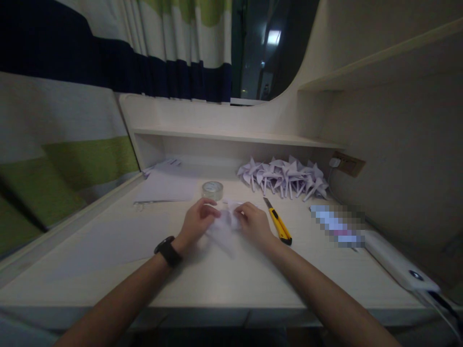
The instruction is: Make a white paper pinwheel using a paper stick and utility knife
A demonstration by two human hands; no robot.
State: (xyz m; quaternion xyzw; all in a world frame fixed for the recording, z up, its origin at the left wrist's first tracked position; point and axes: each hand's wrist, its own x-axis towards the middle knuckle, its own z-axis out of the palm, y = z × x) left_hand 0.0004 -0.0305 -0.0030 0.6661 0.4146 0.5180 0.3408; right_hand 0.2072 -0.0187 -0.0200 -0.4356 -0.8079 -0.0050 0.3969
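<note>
Between my two hands is a white paper pinwheel [223,232], partly folded and a little blurred, with one pointed flap toward the desk's front edge. My left hand [200,219] pinches its left side between thumb and fingers; a black watch is on that wrist. On the other side, my right hand [256,224] has its fingertips closed on the paper near its upper right part. Just behind the hands sits a roll of clear tape [212,190]. A yellow utility knife [278,222] with its blade out lies to the right of my right hand.
Several finished paper pinwheels [284,176] are heaped at the back right under the shelf [231,137]. Paper sheets [166,183] lie at the back left, others [108,243] nearer the front left. A blurred-out phone-like item [336,224] and a white power strip [398,260] with cables line the right side.
</note>
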